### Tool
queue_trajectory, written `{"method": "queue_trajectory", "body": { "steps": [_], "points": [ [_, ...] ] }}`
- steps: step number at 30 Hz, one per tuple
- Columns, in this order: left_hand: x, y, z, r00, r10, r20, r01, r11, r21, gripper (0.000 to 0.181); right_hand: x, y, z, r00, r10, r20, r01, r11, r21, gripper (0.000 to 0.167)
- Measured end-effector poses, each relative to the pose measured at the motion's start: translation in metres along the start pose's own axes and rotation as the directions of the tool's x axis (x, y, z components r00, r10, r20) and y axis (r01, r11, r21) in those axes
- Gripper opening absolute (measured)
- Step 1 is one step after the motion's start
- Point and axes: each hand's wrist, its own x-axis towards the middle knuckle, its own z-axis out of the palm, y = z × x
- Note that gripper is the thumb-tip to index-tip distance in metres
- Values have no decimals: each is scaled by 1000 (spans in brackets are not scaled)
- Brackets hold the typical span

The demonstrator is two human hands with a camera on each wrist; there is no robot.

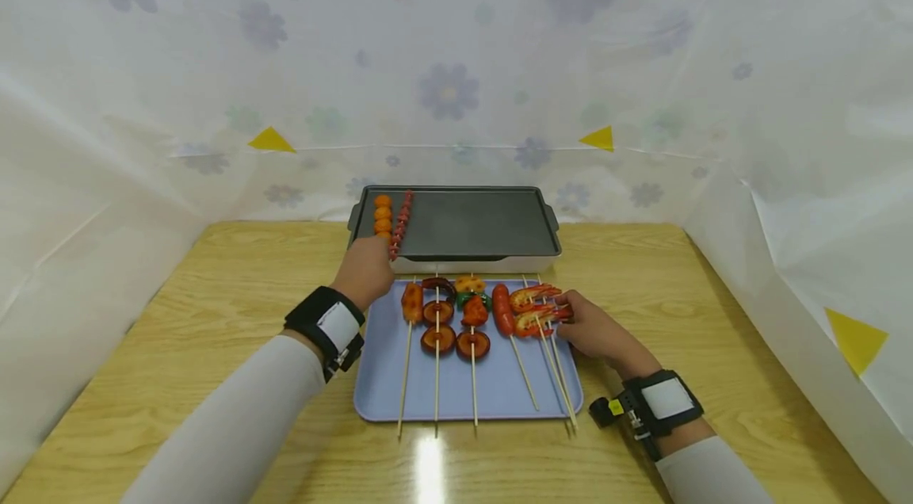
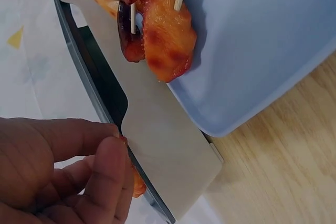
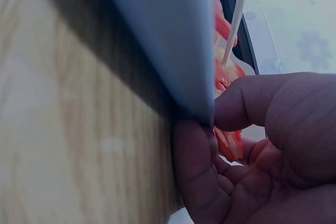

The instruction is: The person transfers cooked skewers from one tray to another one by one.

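My left hand (image 1: 365, 273) is at the front left of the dark griddle (image 1: 478, 223). Its thumb and index finger pinch the near end of a skewer of small dark-red pieces (image 1: 403, 225); in the left wrist view, the fingers hide most of this skewer. To its left lies a skewer of orange balls (image 1: 383, 212). On the lavender tray's right side, my right hand (image 1: 590, 326) grips the tray's rim (image 3: 194, 51) between thumb and index finger, beside the shrimp skewers (image 1: 535, 310). The tray still rests on the table.
The tray also bears a sausage skewer (image 1: 502, 310), a mixed skewer with a mushroom slice (image 1: 473, 345), another mushroom skewer (image 1: 437, 340) and a browned meat skewer (image 1: 411, 303). Several stick ends overhang its front edge. Flowered white sheeting (image 1: 449, 92) encloses the wooden table (image 1: 250, 306).
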Motion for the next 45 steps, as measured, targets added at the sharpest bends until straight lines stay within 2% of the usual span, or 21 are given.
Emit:
{"method": "queue_trajectory", "body": {
  "steps": [3, 8, 15, 22, 27, 31, 33, 34, 36, 39, 41, 45],
  "points": [
    [0, 3, -1, 999, -25, 22, 25, 1000, 4, 27, 0, 1, 0, 1000, -4, 1, 4, 1000, 5, 49],
    [0, 8, -3, 995, -76, 64, 76, 997, -1, 26, -1, 1, -1, 1000, -17, 3, 17, 1000, 22, 48],
    [-1, 7, -7, 991, -72, 108, 74, 997, -15, 35, -1, 0, 0, 1000, -24, 5, 24, 1000, 12, 48],
    [5, 5, -7, 978, -86, 191, 99, 993, -61, 38, -3, 2, -1, 1000, -13, 4, 13, 1000, 4, 47],
    [5, 5, -4, 978, -87, 192, 117, 981, -156, 34, -4, 4, -2, 1000, -16, -2, 16, 1000, 12, 48],
    [-1, 6, -6, 986, -72, 153, 105, 970, -218, 17, -3, 5, -2, 1000, -24, -1, 24, 1000, 4, 48],
    [-5, 6, -7, 988, -67, 142, 104, 956, -274, 9, -3, 5, -2, 1000, -29, 0, 29, 1000, -3, 49],
    [-8, 6, -7, 988, -69, 141, 110, 944, -313, 14, -2, 6, -2, 999, -35, -2, 35, 999, -9, 49],
    [-15, 5, -8, 987, -72, 146, 127, 901, -414, 22, -2, 6, -3, 999, -49, 1, 49, 999, -21, 50],
    [-26, 3, -7, 986, -86, 145, 152, 821, -550, 26, -2, 5, -2, 998, -58, -2, 58, 998, -26, 50],
    [-32, 2, -5, 988, -91, 125, 149, 784, -603, 26, -2, 4, -2, 999, -53, 0, 53, 998, -19, 50],
    [-43, 1, -2, 992, -106, 75, 130, 767, -629, 28, -3, 2, -3, 999, -43, 1, 43, 999, -9, 50]
  ]
}}
